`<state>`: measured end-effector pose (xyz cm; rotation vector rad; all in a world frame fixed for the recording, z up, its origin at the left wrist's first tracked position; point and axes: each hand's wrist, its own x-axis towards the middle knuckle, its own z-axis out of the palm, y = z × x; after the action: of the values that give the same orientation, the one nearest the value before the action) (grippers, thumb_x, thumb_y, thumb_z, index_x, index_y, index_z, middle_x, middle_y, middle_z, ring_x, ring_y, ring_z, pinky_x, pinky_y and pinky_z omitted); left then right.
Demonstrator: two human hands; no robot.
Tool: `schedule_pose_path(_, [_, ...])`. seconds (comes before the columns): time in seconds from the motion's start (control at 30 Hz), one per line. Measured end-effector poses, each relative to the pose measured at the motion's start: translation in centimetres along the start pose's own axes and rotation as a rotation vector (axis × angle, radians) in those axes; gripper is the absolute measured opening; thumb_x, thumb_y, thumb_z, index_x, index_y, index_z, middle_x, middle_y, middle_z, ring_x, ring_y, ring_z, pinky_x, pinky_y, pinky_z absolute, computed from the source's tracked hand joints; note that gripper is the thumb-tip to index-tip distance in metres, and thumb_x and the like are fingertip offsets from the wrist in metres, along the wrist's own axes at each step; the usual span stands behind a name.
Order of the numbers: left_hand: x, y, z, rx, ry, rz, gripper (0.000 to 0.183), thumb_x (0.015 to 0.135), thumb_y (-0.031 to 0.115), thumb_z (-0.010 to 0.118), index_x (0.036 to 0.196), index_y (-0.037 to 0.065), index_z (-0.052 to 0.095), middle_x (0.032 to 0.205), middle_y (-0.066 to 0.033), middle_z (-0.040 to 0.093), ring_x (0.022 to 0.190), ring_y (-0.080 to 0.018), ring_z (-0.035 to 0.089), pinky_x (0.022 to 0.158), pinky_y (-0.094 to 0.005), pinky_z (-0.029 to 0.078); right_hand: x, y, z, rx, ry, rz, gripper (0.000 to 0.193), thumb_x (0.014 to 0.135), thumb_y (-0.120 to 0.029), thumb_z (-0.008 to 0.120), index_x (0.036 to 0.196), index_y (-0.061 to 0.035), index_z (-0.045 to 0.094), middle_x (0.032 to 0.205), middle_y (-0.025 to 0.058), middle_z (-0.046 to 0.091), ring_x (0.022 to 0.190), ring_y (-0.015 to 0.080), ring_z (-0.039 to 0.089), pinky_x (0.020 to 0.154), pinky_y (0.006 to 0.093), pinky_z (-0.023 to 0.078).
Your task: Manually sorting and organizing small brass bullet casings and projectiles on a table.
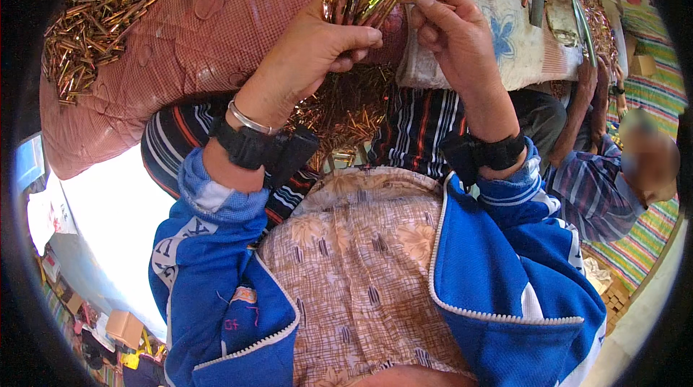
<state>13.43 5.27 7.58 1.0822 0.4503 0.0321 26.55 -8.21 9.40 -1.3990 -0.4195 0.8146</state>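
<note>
While the left hand [328, 37] curled snugly around a bundle of metal tubes [357, 8] over the reddish cloth [209, 51], the right hand [456, 33] pinched one thin tube [408, 0] just beside the bundle (thumb against fingers), where a light, level grip probably gave the best control.

I see a bright view, burnt out to white beyond the near left edge of the red cloth [195, 55]; brassy pieces [97, 37] glint on its far left corner. Fisheye curvature bends my margins into black.
</note>
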Motion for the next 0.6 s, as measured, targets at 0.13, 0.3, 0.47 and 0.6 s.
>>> schedule_pose_path(0.13, [0.1, -0.1, -0.2, 0.003, -0.020, -0.001, 0.012, 0.075, 0.011, 0.064, 0.085, 0.007, 0.059, 0.067, 0.0026, 0.056, 0.056, -0.0042, 0.050, 0.043, -0.0149, 0.035, 0.3, -0.2, 0.7, -0.064, -0.049, 0.032, 0.013, 0.085, -0.011, 0.054, 0.094, -0.0017, 0.054, 0.070, 0.0023, 0.054, 0.053, 0.0048, 0.044, 0.044, 0.0168, 0.031])
schedule_pose_path(0.3, [0.2, -0.4, -0.4, -0.052, -0.037, 0.026, 0.013, 0.074, 0.009, 0.064, 0.085, 0.007, 0.058, 0.066, 0.0023, 0.055, 0.055, -0.0049, 0.049, 0.043, -0.0152, 0.034, 0.6, -0.3, 0.8, 0.091, -0.123, 0.050, 0.014, 0.085, -0.010, 0.054, 0.097, -0.0021, 0.054, 0.071, 0.0011, 0.053, 0.056, 0.0050, 0.045, 0.046, 0.0172, 0.033])
schedule_pose_path(0.47, [0.2, -0.1, -0.4, -0.074, -0.037, 0.002, 0.013, 0.073, 0.008, 0.064, 0.084, 0.006, 0.057, 0.065, 0.0015, 0.054, 0.055, -0.0053, 0.049, 0.042, -0.0159, 0.034, 0.8, 0.6, 0.4, 0.304, -0.215, 0.054, 0.015, 0.086, -0.008, 0.052, 0.100, -0.0033, 0.054, 0.077, 0.0026, 0.055, 0.062, 0.0076, 0.048, 0.052, 0.0183, 0.036])
schedule_pose_path(0.6, [0.2, -0.3, -0.6, -0.038, -0.068, 0.028, 0.014, 0.075, 0.016, 0.066, 0.080, 0.003, 0.062, 0.066, 0.0025, 0.056, 0.057, -0.0043, 0.050, 0.046, -0.0148, 0.035, 0.7, 1.0, 0.0, 0.346, -0.240, 0.024, 0.015, 0.086, -0.010, 0.052, 0.100, -0.0042, 0.055, 0.081, 0.0039, 0.056, 0.065, 0.0079, 0.047, 0.052, 0.0183, 0.036])
